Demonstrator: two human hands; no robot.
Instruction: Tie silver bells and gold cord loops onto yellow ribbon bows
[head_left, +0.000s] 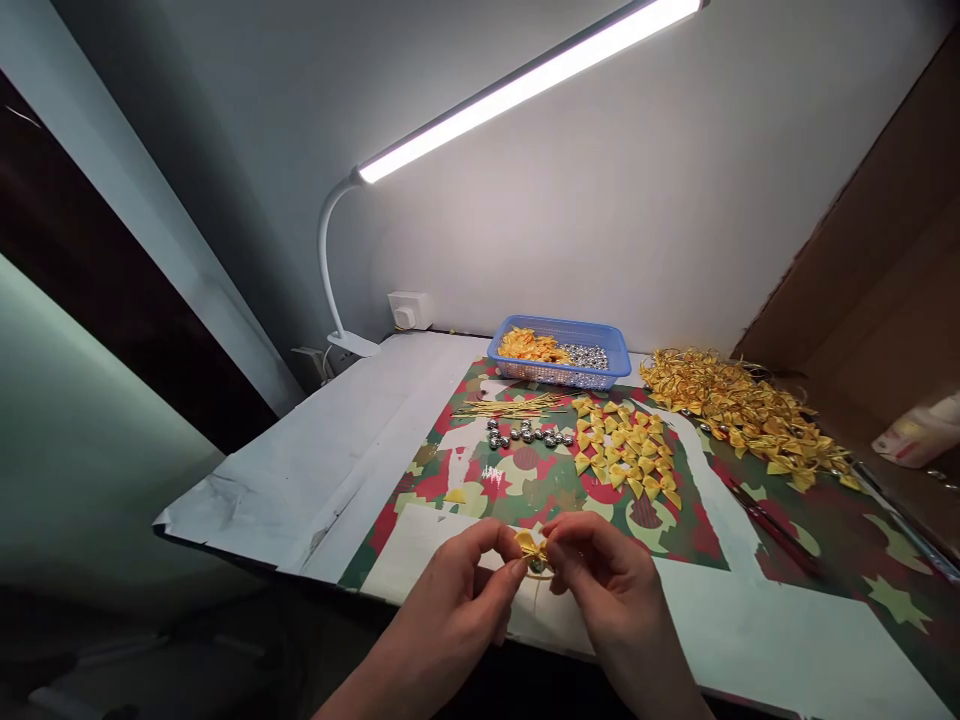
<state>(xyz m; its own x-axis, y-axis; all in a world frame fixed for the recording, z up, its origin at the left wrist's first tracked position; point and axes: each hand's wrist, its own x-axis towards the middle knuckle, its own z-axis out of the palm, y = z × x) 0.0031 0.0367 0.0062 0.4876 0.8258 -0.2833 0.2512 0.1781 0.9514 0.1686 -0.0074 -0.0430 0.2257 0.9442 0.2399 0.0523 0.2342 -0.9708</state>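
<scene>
Head view: the left hand and right hand are clamping a yellow bow between their fingers, holding it with a silver ball above the near edge of the counter.

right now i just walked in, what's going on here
A person's left hand and right hand hold a small yellow ribbon bow near the table's front edge, with a silver ball just below it. Beyond them lie spread-out yellow bows, loose silver balls and a bundle of gold cords. Behind those, a blue basket holds orange-yellow pieces and more silver balls. A big yellow heap sits toward the right.
</scene>
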